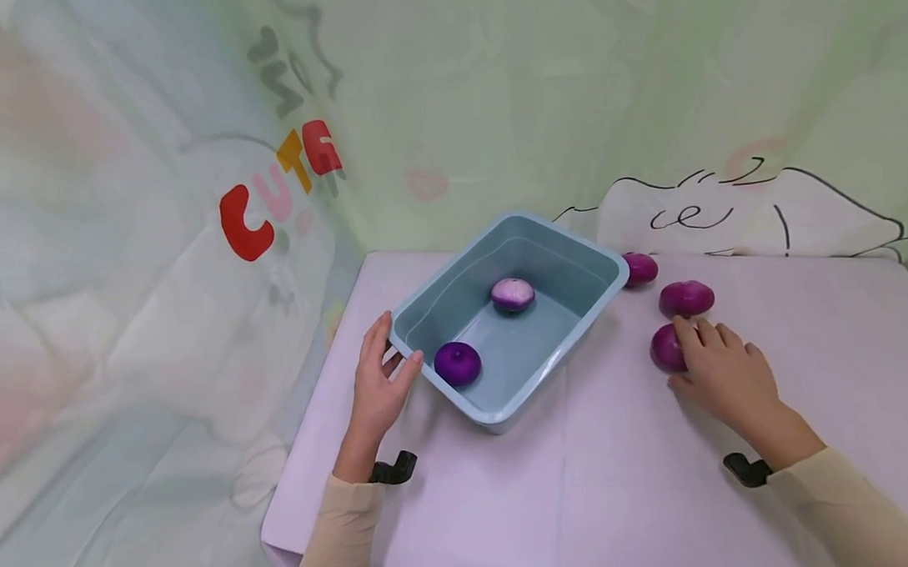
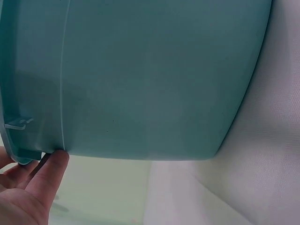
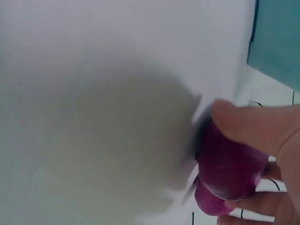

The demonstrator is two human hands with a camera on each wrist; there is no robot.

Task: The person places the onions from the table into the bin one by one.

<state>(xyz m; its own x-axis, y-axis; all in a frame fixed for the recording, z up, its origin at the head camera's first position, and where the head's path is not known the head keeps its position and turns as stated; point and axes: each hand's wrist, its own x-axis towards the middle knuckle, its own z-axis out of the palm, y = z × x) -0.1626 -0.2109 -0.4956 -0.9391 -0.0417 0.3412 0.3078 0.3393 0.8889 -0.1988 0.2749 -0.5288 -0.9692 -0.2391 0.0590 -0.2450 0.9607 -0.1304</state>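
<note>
A light blue plastic basin stands at the middle of the table. My left hand grips its near left corner, thumb and fingers either side of the rim; the left wrist view shows the fingers against the outer wall. Inside the basin lie a dark purple round vegetable and a purple-and-white one. On the right, my right hand holds a red onion between thumb and fingers, partly covering it. Another red onion lies just beyond it.
A third red onion sits beside the basin's far right corner, partly hidden by the rim. A pale cloth covers the table. Printed fabric curtains hang behind the table and along its left side.
</note>
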